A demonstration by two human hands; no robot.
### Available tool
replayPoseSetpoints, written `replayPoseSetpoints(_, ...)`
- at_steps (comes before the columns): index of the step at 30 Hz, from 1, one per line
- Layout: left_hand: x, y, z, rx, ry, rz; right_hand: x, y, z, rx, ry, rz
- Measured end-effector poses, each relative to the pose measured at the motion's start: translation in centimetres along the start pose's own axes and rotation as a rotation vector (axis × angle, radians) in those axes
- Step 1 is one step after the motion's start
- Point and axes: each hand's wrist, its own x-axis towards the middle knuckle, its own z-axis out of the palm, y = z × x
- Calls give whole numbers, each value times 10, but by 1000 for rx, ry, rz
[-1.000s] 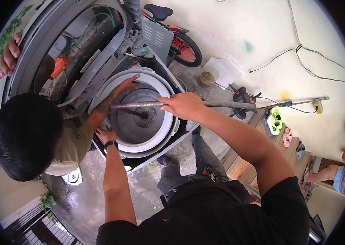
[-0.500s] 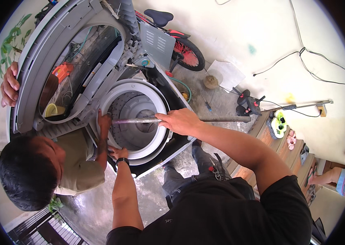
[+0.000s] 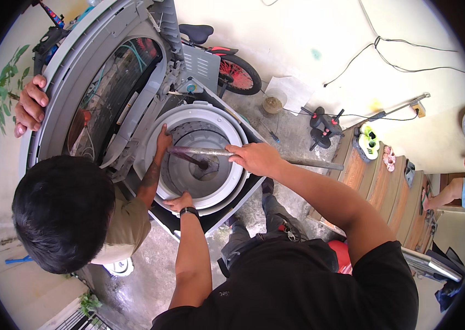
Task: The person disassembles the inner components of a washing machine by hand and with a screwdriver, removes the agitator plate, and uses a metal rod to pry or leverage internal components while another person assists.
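Note:
A washing machine stands with its grey top (image 3: 56, 118) tilted up and its white-rimmed tub (image 3: 236, 190) exposed. My right hand (image 3: 251, 158) is closed round a long metal pipe (image 3: 309, 163) lying across the tub. From the pipe's left end a dark shaft (image 3: 191, 159) slants down to the hub at the tub's centre. On the near rim of the tub my left hand (image 3: 179, 203) is closed, its fingers partly hidden. A co-worker leans in from the left, one hand (image 3: 163, 141) at the tub's left rim, the other hand (image 3: 31, 107) holding the raised top's outer edge.
Behind the machine a bicycle (image 3: 238, 74) leans by the wall. Wooden steps (image 3: 364, 181) with several shoes rise at the right, near black-and-red equipment (image 3: 323, 126) on the floor. A small bowl-like container (image 3: 272, 104) and a screwdriver (image 3: 274, 136) lie beyond the tub.
The view has shifted. The pipe's left end sits farther toward the tub's back, and the dark shaft below it now shows. The co-worker's head has turned down over the machine. Both my holds continue.

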Motion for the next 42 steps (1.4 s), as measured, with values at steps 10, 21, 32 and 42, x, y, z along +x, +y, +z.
replayPoseSetpoints(10, 11, -7, -9, 137, -118, -8, -22, 15, 14, -4, -43, -47)
replayPoseSetpoints(21, 149, 3, -41, 404, -106, 668, 23, 26, -9, -70, -55, -190)
replayPoseSetpoints(32, 6, -35, -26, 214, 100, 220, 1, 33, -14, -44, -139, -168)
replayPoseSetpoints(42, 81, -17, -23, 339, -64, 530, 4, 46, 0, -54, -92, -204)
